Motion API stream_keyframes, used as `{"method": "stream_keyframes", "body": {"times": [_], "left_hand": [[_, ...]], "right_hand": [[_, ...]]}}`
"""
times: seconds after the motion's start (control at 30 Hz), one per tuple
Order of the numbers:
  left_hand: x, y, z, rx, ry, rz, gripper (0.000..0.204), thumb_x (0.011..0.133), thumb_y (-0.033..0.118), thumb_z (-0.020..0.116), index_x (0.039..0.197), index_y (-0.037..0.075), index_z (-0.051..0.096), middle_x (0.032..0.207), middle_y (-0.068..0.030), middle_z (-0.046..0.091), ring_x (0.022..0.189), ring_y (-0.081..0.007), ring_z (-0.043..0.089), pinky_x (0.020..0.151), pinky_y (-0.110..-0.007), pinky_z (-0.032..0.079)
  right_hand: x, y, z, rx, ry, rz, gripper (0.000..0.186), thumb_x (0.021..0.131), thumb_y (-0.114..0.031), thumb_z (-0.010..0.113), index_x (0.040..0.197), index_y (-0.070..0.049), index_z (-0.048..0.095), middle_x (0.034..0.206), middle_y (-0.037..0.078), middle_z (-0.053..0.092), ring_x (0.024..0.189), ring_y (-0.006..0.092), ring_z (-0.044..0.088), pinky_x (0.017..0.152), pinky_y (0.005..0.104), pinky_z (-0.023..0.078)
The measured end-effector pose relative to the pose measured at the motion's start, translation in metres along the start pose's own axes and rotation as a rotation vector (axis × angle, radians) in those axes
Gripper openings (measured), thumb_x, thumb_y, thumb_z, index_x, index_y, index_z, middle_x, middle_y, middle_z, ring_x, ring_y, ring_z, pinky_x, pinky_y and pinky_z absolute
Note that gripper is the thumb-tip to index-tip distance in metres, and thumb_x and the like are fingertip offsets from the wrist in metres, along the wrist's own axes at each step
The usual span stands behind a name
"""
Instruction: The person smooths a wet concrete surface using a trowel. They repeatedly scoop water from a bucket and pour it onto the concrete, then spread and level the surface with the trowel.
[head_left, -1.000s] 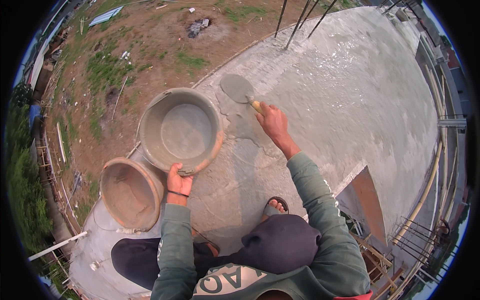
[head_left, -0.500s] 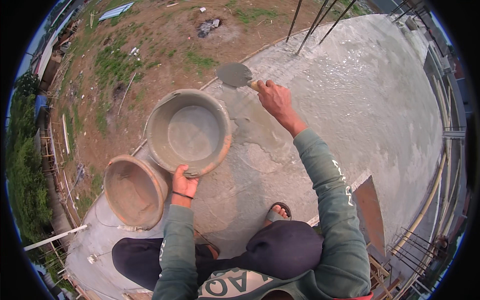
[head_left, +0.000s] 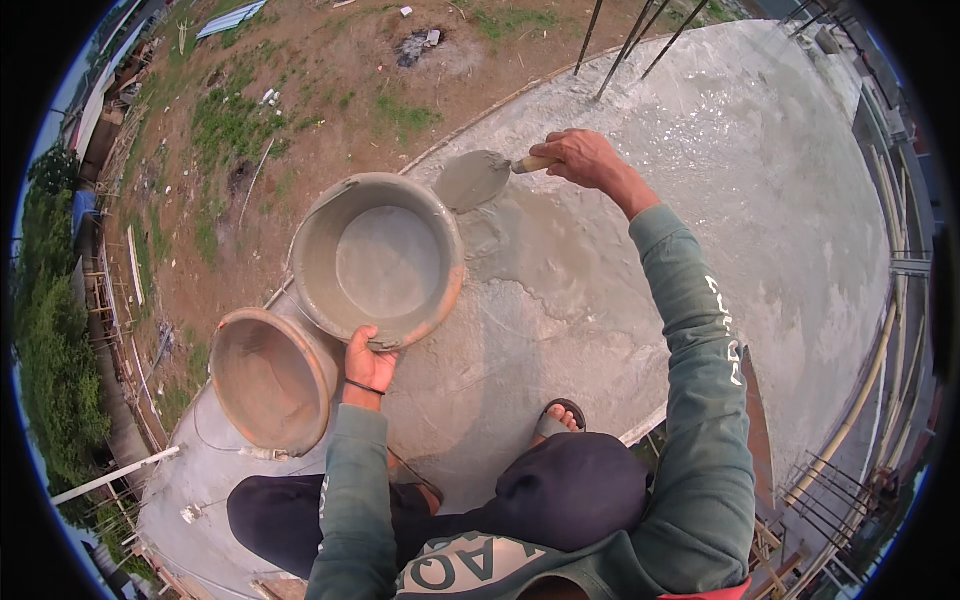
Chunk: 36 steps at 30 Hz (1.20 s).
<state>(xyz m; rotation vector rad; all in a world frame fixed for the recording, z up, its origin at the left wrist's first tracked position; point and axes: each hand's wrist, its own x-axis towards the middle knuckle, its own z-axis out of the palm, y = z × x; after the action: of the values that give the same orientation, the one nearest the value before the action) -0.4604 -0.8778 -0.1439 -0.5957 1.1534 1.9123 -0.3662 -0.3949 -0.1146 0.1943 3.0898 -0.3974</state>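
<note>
My left hand (head_left: 370, 365) grips the near rim of a round bucket (head_left: 447, 290) coated with grey cement, its mouth facing me. Wrapped round a wooden handle, my right hand (head_left: 582, 160) holds a trowel (head_left: 472, 181) whose blade points left. The blade is smeared with cement and lies at or just above the wet mortar (head_left: 545, 240), right of the bucket; contact is hard to tell. A second, orange-brown bucket (head_left: 325, 370) stands at the lower left, beside the held one.
The grey concrete slab (head_left: 790, 240) stretches to the right and under my feet. Upright steel bars (head_left: 625, 45) rise at its far edge. Past the left edge lies bare earth (head_left: 330, 60) with grass patches. Bamboo poles (head_left: 855, 410) run along the right side.
My right hand has moved right and slightly up, its wrist turned. The trowel blade has swung down and right over the mortar, which now looks more spread. My left hand and bucket stay nearly still.
</note>
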Motion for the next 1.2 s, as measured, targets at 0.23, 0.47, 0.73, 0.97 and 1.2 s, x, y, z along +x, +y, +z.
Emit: {"method": "stream_keyframes", "body": {"times": [0.23,0.47,0.73,0.97,1.2], "left_hand": [[0.0,0.002,-0.001,0.028,0.021,0.0,0.039,0.08,0.011,0.063,0.117,0.004,0.056,0.112,-0.0073,0.063,0.101,-0.0237,0.064,0.084,-0.038,0.054],[-0.002,0.002,0.003,0.036,0.006,0.014,0.038,0.08,0.012,0.062,0.117,0.003,0.056,0.114,-0.0089,0.063,0.103,-0.0263,0.063,0.085,-0.04,0.055],[0.002,0.005,0.006,0.001,0.008,0.008,0.041,0.081,0.01,0.063,0.12,0.002,0.053,0.118,-0.01,0.062,0.107,-0.0285,0.062,0.09,-0.044,0.054],[0.0,0.005,0.012,0.009,0.009,0.009,0.04,0.081,0.01,0.062,0.12,0.002,0.054,0.116,-0.0094,0.062,0.107,-0.028,0.062,0.089,-0.045,0.054],[-0.001,0.006,0.013,-0.014,0.035,0.009,0.042,0.081,0.008,0.063,0.121,0.002,0.054,0.118,-0.0099,0.062,0.11,-0.0283,0.061,0.092,-0.046,0.054]], "right_hand": [[-0.03,-0.01,0.022,0.036,0.004,0.099,0.039,0.08,-0.024,0.072,0.119,-0.021,0.068,0.098,0.004,0.068,0.093,0.0282,0.067,0.076,0.0426,0.053],[-0.105,0.004,0.017,0.119,0.086,0.208,0.039,0.081,-0.021,0.072,0.119,-0.017,0.068,0.098,0.005,0.068,0.095,0.0285,0.066,0.077,0.0424,0.053],[-0.167,-0.021,0.033,0.17,-0.043,0.079,0.038,0.082,-0.019,0.071,0.12,-0.017,0.068,0.095,0.005,0.067,0.095,0.0279,0.066,0.075,0.0413,0.054],[-0.202,0.034,0.024,0.109,0.334,0.673,0.037,0.082,-0.021,0.072,0.117,-0.011,0.067,0.099,0.012,0.069,0.091,0.0349,0.066,0.077,0.0466,0.052],[-0.218,-0.002,0.028,0.177,0.093,0.35,0.038,0.084,-0.02,0.07,0.12,-0.013,0.065,0.1,0.01,0.068,0.089,0.0335,0.066,0.073,0.0454,0.052]]}}
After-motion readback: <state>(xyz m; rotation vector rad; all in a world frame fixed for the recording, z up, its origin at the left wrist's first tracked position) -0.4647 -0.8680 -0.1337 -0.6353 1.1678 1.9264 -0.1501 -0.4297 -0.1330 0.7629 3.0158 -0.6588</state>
